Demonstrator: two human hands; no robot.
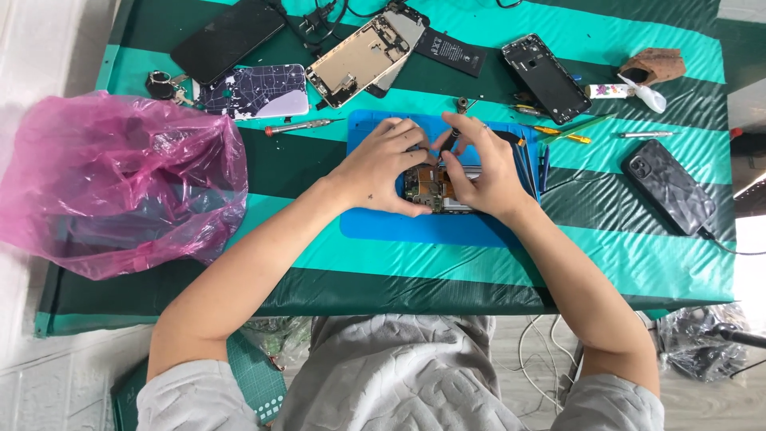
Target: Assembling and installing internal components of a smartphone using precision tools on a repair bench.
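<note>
- Nearest to us, our grey textured sleeves fill the lower edge, with both forearms reaching up over the bench, which is covered in green and teal stripes.
- Our left hand rests on the blue mat, its grip curled around the left end of the opened phone, steadying it.
- Our right hand covers the phone's right end; its grip is pinched on a small dark tool held upright over the exposed circuit board.
- That opened phone lies on the blue mat, near the middle of the bench, between both hands.
- To the left, a crumpled pink plastic bag sits on the bench edge.
- At the far side lie a dark phone screen, a patterned back cover, a stripped phone frame and a black battery.
- On the right, a black phone in a faceted case lies well apart from the mat.
</note>
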